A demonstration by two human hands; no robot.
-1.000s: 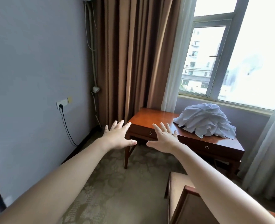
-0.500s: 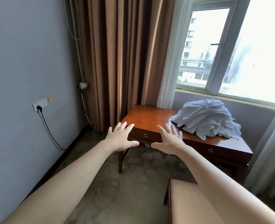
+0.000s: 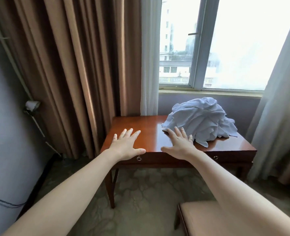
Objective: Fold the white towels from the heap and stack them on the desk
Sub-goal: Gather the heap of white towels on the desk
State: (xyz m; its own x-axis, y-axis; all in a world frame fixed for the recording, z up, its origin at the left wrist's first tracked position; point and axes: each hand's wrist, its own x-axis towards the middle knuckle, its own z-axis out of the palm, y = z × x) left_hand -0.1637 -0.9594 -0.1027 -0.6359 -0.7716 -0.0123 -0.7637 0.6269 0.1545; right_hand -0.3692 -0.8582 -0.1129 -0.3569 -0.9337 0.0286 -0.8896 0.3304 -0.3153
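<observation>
Half of the view is taken up by a long brown pleated curtain (image 3: 69, 74), hung to the left of a wide window with a pale metal frame (image 3: 198, 48). The window is flanked by two sheer white curtains, one (image 3: 149, 65) beside the brown cloth and one (image 3: 280, 116) at the right edge. A plain grey wall (image 3: 2, 133) is seen at far left, and a pale patterned carpet (image 3: 149, 193) is spread over the floor.

A glossy reddish-brown wooden table (image 3: 149, 126) is set under the window sill. A beige padded stool with a dark wooden frame (image 3: 205, 218) is placed on the carpet in front of it, at lower right.

The rumpled heap of white towels (image 3: 200, 120) is piled on the right half of the table top, near the window. The left half of the top is left bare.

Two bare forearms are stretched forward from the bottom corners. The left grip (image 3: 125, 147) is held palm down over the table's front left part, released, its fingers straight and spread, with nothing grasped. The right grip (image 3: 180, 145) is held the same way, released and spread. Its fingertips (image 3: 175, 129) are seen at the near left edge of the heap. Whether the cloth is touched cannot be told.

Two small metal ring pulls (image 3: 138, 158) (image 3: 215, 157) are fixed to the table's front drawers. A thin dark cable (image 3: 4, 202) is run across the wall at lower left.
</observation>
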